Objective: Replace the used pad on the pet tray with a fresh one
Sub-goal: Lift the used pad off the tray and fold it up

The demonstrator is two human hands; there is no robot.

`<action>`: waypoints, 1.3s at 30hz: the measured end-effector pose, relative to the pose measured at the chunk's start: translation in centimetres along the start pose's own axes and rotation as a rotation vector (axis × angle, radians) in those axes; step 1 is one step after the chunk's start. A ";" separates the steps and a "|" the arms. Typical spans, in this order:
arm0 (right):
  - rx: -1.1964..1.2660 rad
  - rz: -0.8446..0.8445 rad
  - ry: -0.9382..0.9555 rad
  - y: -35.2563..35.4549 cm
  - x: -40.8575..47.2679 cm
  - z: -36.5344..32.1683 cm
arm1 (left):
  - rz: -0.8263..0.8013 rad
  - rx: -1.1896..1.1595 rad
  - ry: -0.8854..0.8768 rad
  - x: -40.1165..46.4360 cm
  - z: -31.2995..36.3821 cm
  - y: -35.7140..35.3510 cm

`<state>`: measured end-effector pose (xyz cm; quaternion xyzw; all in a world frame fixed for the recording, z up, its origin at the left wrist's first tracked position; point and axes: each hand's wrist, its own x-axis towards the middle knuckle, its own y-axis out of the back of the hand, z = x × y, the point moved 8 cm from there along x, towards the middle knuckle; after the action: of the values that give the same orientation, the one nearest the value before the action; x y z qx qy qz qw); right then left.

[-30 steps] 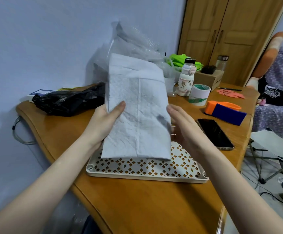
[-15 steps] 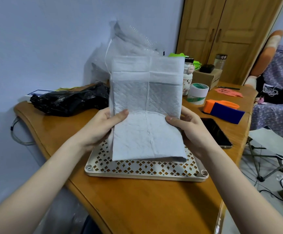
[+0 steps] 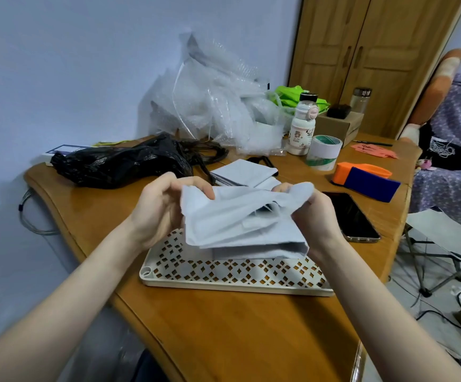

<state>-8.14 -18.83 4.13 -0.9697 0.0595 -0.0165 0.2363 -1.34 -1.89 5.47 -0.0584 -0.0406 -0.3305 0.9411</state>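
Hands share one white pad (image 3: 240,224): left hand (image 3: 157,208) pinches its nine o'clock corner, right hand (image 3: 310,213) is clamped on the three o'clock corner, so the long axis runs side to side between them, neither nearer. It hangs half-folded just above one lattice tray (image 3: 232,274) on the tabletop (image 3: 223,326), which lies at six o'clock from both grips. Folded spare pads (image 3: 244,172) lie at twelve; I cannot count them

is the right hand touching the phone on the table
Apart. The head view shows the right hand gripping the white pad, with bare table between it and the phone.
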 end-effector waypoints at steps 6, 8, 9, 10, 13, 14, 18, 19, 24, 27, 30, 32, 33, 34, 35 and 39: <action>-0.526 -0.020 -0.035 -0.2 0.4 0.2 | 0.125 0.439 -0.102 -0.1 1.5 -0.1; -0.544 0.036 -0.024 0.2 0.4 -0.2 | 0.083 0.423 -0.086 -0.3 1.2 -0.2; -0.540 0.080 -0.012 0.5 0.3 -0.6 | 0.083 0.401 -0.084 -0.3 1.1 -0.1; -0.522 0.112 0.015 0.7 0.3 -1.2 | 0.105 0.371 -0.085 -0.4 1.1 0.1; -0.421 0.134 0.099 0.6 0.3 -2.3 | 0.234 0.204 -0.040 -0.4 0.8 1.0; -0.417 0.133 0.124 0.5 0.3 -2.4 | 0.274 0.154 0.000 -0.4 0.4 1.4; -0.563 0.169 0.219 -0.1 0.0 -2.8 | 0.153 0.080 0.214 -0.6 -1.9 0.2; -0.583 0.175 0.233 -0.2 -0.1 -2.9 | 0.103 0.109 0.225 -0.7 -2.1 -0.4; -0.539 0.164 0.140 -0.5 0.0 -2.1 | 0.220 0.072 0.148 -0.6 -1.6 0.0; -0.486 0.116 0.004 -0.6 0.0 -0.4 | 0.265 0.076 0.098 -0.5 -0.9 0.2; -0.412 0.090 -0.016 -0.5 0.0 -0.2 | 0.246 0.120 0.087 -0.6 -0.5 0.2; -0.347 0.039 -0.008 -0.7 0.1 -0.3 | 0.232 0.159 0.080 -0.7 -0.2 0.4; -0.318 0.020 0.003 -0.8 0.1 -0.3 | 0.218 0.177 0.074 -0.8 -0.1 0.4; -0.297 0.004 0.014 -0.8 0.1 -0.4 | 0.195 0.190 0.066 -0.9 0.0 0.3; -0.284 -0.009 0.025 -0.9 0.1 -0.5 | 0.165 0.203 0.056 -1.1 0.2 0.2; -0.281 -0.064 0.064 -1.4 0.0 -0.9 | 0.130 0.175 0.054 -0.9 0.2 0.2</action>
<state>-8.02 -18.00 5.60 -0.9936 0.0380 -0.0465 0.0955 -1.96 -1.15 5.50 0.0305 -0.0402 -0.2654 0.9628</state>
